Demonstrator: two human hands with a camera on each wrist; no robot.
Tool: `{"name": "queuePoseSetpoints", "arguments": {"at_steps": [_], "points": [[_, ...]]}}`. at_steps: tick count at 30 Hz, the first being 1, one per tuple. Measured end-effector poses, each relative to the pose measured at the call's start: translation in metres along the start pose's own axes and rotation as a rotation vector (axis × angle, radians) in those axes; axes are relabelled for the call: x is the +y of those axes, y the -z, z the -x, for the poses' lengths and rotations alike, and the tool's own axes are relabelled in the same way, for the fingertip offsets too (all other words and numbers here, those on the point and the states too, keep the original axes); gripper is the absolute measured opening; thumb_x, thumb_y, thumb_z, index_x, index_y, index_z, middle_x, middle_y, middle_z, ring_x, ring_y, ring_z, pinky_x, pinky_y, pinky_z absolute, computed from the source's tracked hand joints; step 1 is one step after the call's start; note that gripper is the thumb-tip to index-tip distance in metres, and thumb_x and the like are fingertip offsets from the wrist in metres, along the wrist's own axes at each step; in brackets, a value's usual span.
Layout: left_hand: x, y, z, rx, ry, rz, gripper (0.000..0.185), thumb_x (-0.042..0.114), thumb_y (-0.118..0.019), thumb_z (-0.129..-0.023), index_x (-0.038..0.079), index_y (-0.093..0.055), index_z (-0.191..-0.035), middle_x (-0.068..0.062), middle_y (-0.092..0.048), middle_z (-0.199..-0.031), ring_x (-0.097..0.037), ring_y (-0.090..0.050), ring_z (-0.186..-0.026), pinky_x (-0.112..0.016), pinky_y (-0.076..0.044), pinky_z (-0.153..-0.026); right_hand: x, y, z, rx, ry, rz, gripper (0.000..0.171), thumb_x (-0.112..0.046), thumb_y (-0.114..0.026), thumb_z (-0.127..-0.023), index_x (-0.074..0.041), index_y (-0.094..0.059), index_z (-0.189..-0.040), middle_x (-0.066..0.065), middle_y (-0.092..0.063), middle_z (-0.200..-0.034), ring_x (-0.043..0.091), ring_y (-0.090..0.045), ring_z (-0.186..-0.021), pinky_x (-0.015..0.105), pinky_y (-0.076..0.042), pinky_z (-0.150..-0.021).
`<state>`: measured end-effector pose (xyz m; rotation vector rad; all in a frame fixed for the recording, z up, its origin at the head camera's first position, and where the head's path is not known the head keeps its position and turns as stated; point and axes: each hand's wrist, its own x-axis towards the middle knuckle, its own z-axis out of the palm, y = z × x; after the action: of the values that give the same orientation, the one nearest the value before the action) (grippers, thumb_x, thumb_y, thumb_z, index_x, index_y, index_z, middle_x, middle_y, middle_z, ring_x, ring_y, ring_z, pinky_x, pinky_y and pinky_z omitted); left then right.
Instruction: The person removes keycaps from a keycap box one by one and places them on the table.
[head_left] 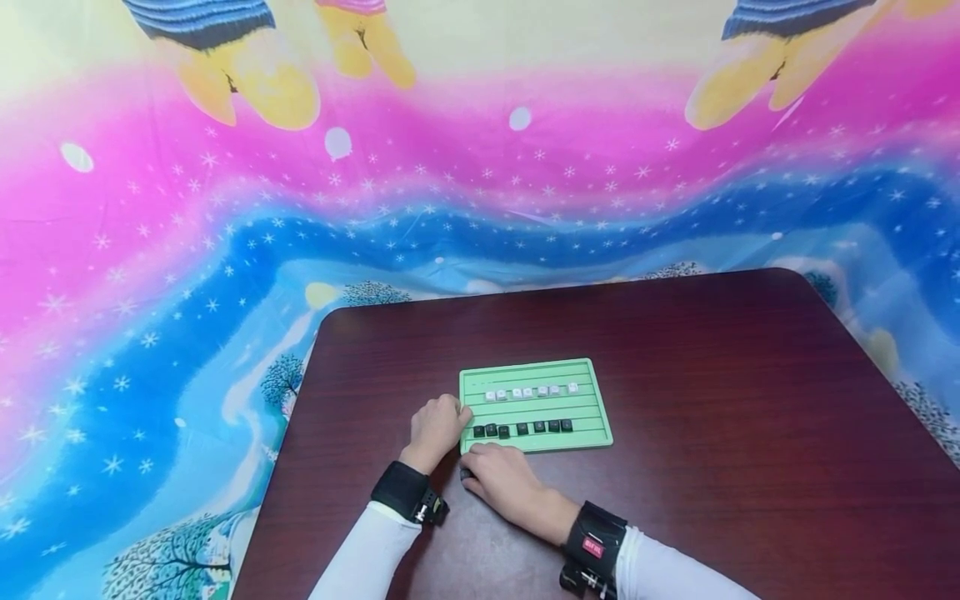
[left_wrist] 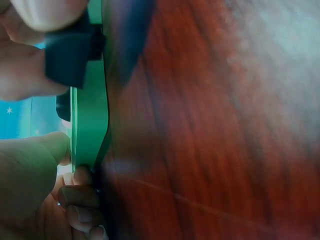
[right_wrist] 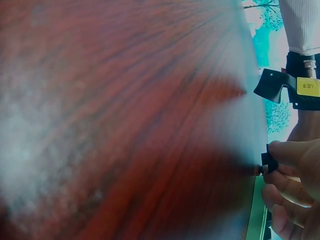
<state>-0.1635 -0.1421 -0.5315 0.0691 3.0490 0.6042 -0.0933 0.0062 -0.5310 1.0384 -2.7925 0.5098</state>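
**Both hands at the near left corner of a green tray**

Head view: a green tray [head_left: 592, 398] lies flat just below the middle of the frame on a dark red-brown bench [head_left: 750, 400]. A row of white tiles [head_left: 531, 391] sits in an upper groove and a row of black tiles [head_left: 522, 428] in a lower one. The left hand [head_left: 436, 427] comes up from the lower left, fist-like, its knuckles against the tray's left edge beside the black row. The right hand [head_left: 501, 479] lies palm down at the tray's near left corner, wrist angled toward the lower right, fingers curled over a small black piece [head_left: 467, 474] on the bench just outside the tray. Both forearms wear white sleeves and black wrist straps. A bright pink and blue cloth [head_left: 225, 250] fills the upper frame.

Left wrist view: the tray [left_wrist: 89, 125] shows edge-on in the left half. At the lower left, the left hand [left_wrist: 35, 190] holds the tray's edge, thumb on one face and fingertips [left_wrist: 80, 197] curled under. At the upper left, fingers of the other hand pinch a black tile [left_wrist: 70, 57] against the tray.

Right wrist view: mostly blurred bench. At the lower right edge, the right hand [right_wrist: 292, 190] pinches the small black piece [right_wrist: 268, 161] between curled fingers.
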Motion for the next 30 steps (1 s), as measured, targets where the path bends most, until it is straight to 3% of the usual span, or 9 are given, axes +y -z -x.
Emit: {"name": "queuePoseSetpoints", "arguments": {"at_steps": [10, 30], "points": [[-0.0018, -0.0009, -0.0020, -0.009, 0.018, -0.015, 0.049, 0.025, -0.057, -0.093, 0.020, -0.029, -0.054, 0.008, -0.021, -0.051, -0.013, -0.024, -0.044, -0.028, -0.021, -0.046, -0.0010, -0.0053, -0.0037, -0.014, -0.020, 0.011, 0.009, -0.030, -0.076, -0.087, -0.023, -0.072, -0.089, -0.010, -0.063, -0.081, 0.008, -0.065, -0.071, 0.025, -0.045, -0.056], [0.0012, 0.0000, -0.0005, -0.001, 0.002, -0.011, 0.050, 0.023, -0.057, -0.093, 0.020, -0.028, -0.053, 0.008, -0.020, -0.049, -0.012, -0.022, -0.044, -0.028, -0.020, -0.046, 0.0013, -0.0025, -0.0036, 0.001, -0.047, 0.008, 0.015, -0.035, -0.078, -0.084, -0.023, -0.073, -0.091, -0.009, -0.063, -0.080, 0.008, -0.062, -0.067, 0.024, -0.043, -0.052]]}}
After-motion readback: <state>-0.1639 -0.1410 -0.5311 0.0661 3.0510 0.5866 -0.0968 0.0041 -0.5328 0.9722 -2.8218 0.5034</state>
